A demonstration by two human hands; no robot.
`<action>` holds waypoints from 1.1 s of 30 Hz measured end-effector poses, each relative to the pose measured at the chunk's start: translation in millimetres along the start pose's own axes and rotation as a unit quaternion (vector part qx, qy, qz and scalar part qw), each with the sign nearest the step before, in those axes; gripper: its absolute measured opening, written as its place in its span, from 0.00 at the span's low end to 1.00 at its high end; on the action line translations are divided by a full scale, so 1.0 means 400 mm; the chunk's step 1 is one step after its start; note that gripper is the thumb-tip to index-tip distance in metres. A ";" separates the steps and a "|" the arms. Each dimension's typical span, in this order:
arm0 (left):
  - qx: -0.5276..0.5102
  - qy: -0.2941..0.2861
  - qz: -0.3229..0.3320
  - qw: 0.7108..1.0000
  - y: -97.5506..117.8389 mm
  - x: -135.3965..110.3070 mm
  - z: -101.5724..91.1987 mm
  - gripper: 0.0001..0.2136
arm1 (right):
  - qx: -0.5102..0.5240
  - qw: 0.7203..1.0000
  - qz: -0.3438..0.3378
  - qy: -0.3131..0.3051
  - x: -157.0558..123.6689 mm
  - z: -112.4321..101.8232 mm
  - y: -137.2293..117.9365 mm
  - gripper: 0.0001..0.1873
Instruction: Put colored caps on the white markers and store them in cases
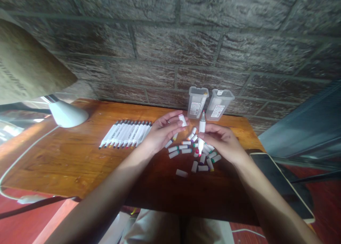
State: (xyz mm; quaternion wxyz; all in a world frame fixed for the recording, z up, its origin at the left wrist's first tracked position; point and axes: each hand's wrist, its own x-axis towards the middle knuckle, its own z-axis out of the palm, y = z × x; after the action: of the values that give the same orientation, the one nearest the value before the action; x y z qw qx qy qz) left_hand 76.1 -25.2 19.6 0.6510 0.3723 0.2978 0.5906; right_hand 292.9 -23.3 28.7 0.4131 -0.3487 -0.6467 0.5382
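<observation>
Between the thumb and fingers of my left hand [165, 130] is a white marker cap [182, 120]. My right hand [222, 139] grips a white marker [202, 130] upright, its grey collar and pinkish-red tip uncovered at the top and a red end at the bottom. Beneath and between both hands lie several loose marker caps [187, 151], white with coloured ends in green, blue, orange and purple. One plain white cap [181, 173] lies apart, nearer the table's front. To the left of my left hand, a row of white markers [125, 134] lies side by side.
Two clear plastic containers [220, 105] with labels stand at the back against the brick wall [160, 48]. A lamp [66, 112] with a white base is at the left of the wooden table [87, 166]. A dark tablet-like device [282, 183] lies at the right.
</observation>
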 end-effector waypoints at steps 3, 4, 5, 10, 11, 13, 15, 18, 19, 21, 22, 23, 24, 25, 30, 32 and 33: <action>0.002 -0.010 -0.001 1.000 0.000 -0.004 0.006 0.20 | 0.013 1.000 0.011 -0.003 -0.001 0.008 0.000 0.18; 0.001 -0.013 -0.002 1.000 -0.001 -0.005 0.008 0.20 | 0.019 1.000 0.017 -0.004 -0.001 0.012 -0.001 0.19; 0.001 -0.016 -0.003 1.000 -0.001 -0.005 0.009 0.19 | 0.022 0.999 0.023 -0.007 -0.002 0.016 -0.003 0.19; -0.001 -0.019 -0.009 1.000 -0.003 -0.007 0.012 0.18 | 0.019 0.999 0.034 -0.026 -0.006 0.033 -0.011 0.13; 0.001 -0.019 -0.010 1.000 -0.003 -0.008 0.012 0.19 | 0.019 0.999 0.033 -0.026 -0.006 0.034 -0.011 0.13; 0.005 -0.020 -0.010 1.000 -0.002 -0.009 0.013 0.19 | 0.017 0.999 0.031 -0.020 -0.006 0.034 -0.007 0.13; 0.009 -0.020 -0.008 1.000 -0.001 -0.010 0.015 0.20 | 0.013 0.999 0.029 -0.019 -0.005 0.031 -0.002 0.13; 0.014 -0.019 -0.005 1.000 0.001 -0.010 0.017 0.19 | 0.001 0.999 0.023 -0.024 -0.004 0.026 0.005 0.14; 0.013 -0.020 -0.003 1.000 0.001 -0.010 0.018 0.19 | -0.003 0.999 0.022 -0.026 -0.005 0.025 0.006 0.14; 0.008 -0.025 -0.001 1.000 0.003 -0.010 0.019 0.18 | -0.008 0.999 0.019 -0.029 -0.005 0.024 0.007 0.15; 0.006 -0.028 0.000 1.000 0.003 -0.011 0.019 0.18 | -0.010 0.999 0.017 -0.031 -0.005 0.025 0.007 0.15; 0.004 -0.029 0.001 1.000 0.003 -0.011 0.019 0.18 | -0.011 0.999 0.015 -0.032 -0.005 0.025 0.006 0.15; 0.002 -0.030 0.001 1.000 0.003 -0.011 0.019 0.18 | -0.011 0.999 0.014 -0.033 -0.005 0.025 0.005 0.15; 0.001 -0.029 -0.002 1.000 0.002 -0.011 0.018 0.18 | -0.008 0.999 0.014 -0.031 -0.006 0.025 0.004 0.15; -0.015 0.004 -0.030 0.999 -0.005 -0.005 0.004 0.16 | 0.022 1.000 -0.016 0.015 -0.008 0.016 -0.002 0.21; -0.023 0.014 -0.045 0.999 -0.006 -0.002 -0.002 0.14 | 0.024 0.998 -0.046 0.039 -0.009 0.011 -0.002 0.20; -0.028 0.018 -0.051 0.998 -0.006 0.000 -0.004 0.12 | 0.026 0.997 -0.058 0.049 -0.009 0.009 -0.001 0.19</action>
State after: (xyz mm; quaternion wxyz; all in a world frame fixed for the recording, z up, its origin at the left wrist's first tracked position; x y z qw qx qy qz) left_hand 76.3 -25.2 16.7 0.6849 0.3279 0.3111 0.5715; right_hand 291.2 -28.3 28.2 0.4840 -0.3258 -0.6305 0.5120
